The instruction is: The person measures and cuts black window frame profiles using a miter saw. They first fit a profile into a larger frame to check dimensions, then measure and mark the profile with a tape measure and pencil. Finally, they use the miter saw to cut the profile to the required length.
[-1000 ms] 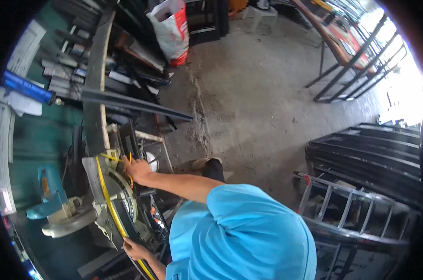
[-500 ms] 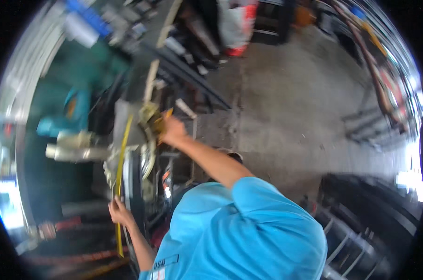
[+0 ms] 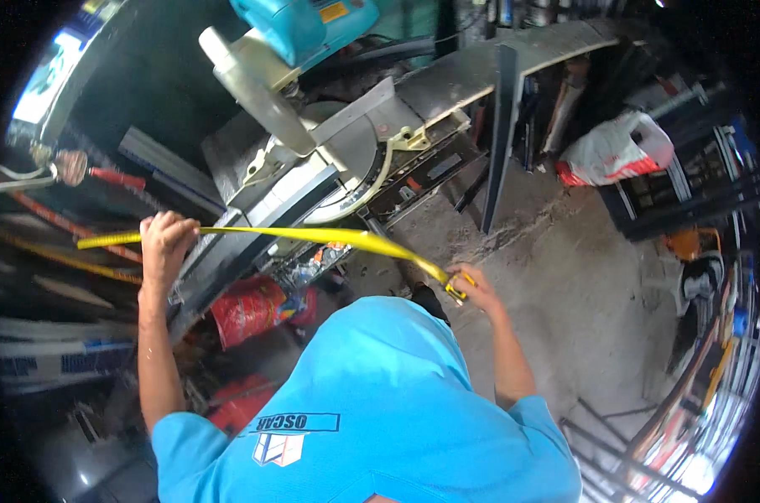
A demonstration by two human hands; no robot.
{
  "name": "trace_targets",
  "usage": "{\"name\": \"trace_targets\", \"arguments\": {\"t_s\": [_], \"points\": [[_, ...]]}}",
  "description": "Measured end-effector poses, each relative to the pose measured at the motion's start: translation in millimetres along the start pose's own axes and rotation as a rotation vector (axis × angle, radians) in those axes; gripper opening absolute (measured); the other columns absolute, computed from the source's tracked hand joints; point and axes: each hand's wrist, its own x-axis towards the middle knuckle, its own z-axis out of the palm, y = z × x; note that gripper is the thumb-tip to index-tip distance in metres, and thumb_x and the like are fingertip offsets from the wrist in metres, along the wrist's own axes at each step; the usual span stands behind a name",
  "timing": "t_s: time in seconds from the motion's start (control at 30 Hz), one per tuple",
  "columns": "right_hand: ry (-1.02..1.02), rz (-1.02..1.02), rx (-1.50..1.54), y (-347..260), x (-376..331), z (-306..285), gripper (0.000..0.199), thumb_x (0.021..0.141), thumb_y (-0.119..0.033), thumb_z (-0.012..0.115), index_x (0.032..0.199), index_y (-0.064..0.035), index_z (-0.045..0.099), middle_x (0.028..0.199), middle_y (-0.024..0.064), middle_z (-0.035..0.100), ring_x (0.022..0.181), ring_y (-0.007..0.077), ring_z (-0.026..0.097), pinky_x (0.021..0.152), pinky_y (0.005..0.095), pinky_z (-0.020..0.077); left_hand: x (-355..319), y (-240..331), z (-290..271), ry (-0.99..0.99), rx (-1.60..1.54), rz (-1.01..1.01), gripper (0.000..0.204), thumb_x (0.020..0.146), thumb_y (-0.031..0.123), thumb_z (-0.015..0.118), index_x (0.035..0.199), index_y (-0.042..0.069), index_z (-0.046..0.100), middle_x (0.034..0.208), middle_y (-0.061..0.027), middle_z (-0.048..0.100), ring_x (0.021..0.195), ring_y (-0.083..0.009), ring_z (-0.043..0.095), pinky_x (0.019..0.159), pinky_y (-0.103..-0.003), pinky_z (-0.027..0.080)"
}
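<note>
A yellow tape measure [image 3: 346, 237] stretches across in front of me, its blade bowed and twisted between my hands. My left hand [image 3: 169, 245] is closed round the blade, and the blade's free end sticks out to the left past the fist. In my right hand [image 3: 476, 289] is the tape's case, mostly hidden by the fingers. Just beyond the blade stands a mitre saw [image 3: 313, 126] with a teal motor housing and a pale round base. A dark grey metal profile [image 3: 267, 220] lies across the saw's table, close to my left hand.
A long bench [image 3: 455, 80] runs from the saw to the far right. A dark metal bar [image 3: 502, 138] leans against it. A white and red sack [image 3: 619, 152] sits on the floor to the right. Below the bench at left is a red bag [image 3: 250, 308]; metal lengths line the right side.
My view has turned left toward the saw. My right hand has come away from the saw to the right with the tape case, and the blade now spans crosswise between both hands.
</note>
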Motion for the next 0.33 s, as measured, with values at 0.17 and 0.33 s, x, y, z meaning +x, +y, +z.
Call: {"name": "trace_targets", "arguments": {"t_s": [0.17, 0.33], "points": [[-0.200, 0.019, -0.170, -15.4, 7.4, -21.1, 0.044, 0.087, -0.026, 0.072, 0.123, -0.0028, 0.061, 0.105, 0.0150, 0.068, 0.100, 0.0244, 0.066, 0.088, 0.0372, 0.0519, 29.8, 46.1, 2.8, -0.254, -0.025, 0.050, 0.011, 0.082, 0.024, 0.073, 0.088, 0.015, 0.073, 0.080, 0.0002, 0.063, 0.083, -0.0217, 0.060, 0.080, -0.038, 0.039], [-0.283, 0.023, -0.242, -73.3, 47.9, -19.7, 0.060, 0.085, -0.031, 0.078, 0.134, -0.0083, 0.052, 0.123, 0.0174, 0.064, 0.102, 0.0295, 0.066, 0.087, 0.0385, 0.0527, 44.3, 139.7, 39.9, -0.374, -0.129, 0.030, 0.013, 0.080, 0.023, 0.075, 0.090, 0.016, 0.073, 0.082, -0.0016, 0.065, 0.086, -0.0210, 0.062, 0.078, -0.039, 0.042]]}}
